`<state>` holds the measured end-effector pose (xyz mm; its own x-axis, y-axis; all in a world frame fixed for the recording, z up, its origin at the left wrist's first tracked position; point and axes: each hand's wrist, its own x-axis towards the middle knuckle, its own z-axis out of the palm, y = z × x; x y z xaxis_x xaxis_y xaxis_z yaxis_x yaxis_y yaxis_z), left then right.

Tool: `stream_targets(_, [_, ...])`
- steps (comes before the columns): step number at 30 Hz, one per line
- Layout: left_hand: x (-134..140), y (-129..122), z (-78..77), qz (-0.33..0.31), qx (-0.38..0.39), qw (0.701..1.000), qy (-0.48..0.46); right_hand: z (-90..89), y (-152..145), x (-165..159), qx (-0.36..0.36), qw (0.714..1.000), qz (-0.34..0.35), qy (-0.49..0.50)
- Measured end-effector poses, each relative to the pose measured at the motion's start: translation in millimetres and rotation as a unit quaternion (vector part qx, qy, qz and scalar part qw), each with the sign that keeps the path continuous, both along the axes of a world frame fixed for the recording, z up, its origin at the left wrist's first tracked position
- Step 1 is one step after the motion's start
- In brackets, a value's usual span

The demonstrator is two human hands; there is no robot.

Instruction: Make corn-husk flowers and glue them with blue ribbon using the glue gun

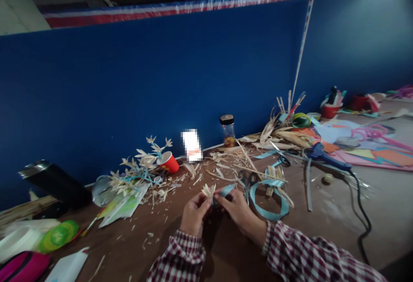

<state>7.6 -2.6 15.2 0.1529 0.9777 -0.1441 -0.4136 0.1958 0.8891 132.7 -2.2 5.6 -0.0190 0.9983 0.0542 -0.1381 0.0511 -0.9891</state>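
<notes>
Low over the brown table, my left hand [193, 214] pinches a small flower of pale dried husk [209, 190] by its base, petals upward. Close beside it, my right hand [238, 209] grips a light blue ribbon [227, 189] right at the flower's base. The fingertips of both hands nearly meet there, and the stem is mostly hidden by them. A loop of similar blue ribbon [280, 214] lies to the right of my right hand. Black-handled scissors [253, 178] rest just beyond it.
Husk flowers [145, 159] lean by a red paper cup [170, 162] on the left. Behind stand a lit phone [192, 144] and a lidded jar [228, 133]. Rightward lie a blue glue gun [325, 155] with its cord, second scissors [284, 159] and coloured paper [364, 157]. Husk scraps litter the table.
</notes>
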Motion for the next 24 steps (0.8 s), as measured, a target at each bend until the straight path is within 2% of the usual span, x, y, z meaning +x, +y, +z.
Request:
stream_targets(6, [-2.7, 1.2, -2.0, -0.024, -0.028, 0.999, -0.017, -2.2, 0.8, 0.9, 0.019, 1.0, 0.002, -0.019])
stream_targets(10, [-3.1, 1.7, -4.2, -0.034, -0.017, 0.999, -0.03, 0.2, 0.6, 0.5, 0.0, 1.0, -0.004, -0.028])
stream_targets(14, [-5.2, 2.8, -5.4, -0.02, -0.018, 1.0, -0.012, 2.2, 0.1, 0.2, -0.001, 0.999, -0.009, -0.032])
stream_targets(20, [-5.5, 4.7, -5.4, 0.023, -0.057, 0.997, -0.037, 0.3, 0.2, 0.1, 0.003, 0.998, -0.019, -0.057])
stream_targets(24, [-5.6, 4.6, -5.4, 0.008, -0.051, 0.998, -0.042, 1.3, -0.1, 0.6, 0.013, 0.997, -0.013, -0.073])
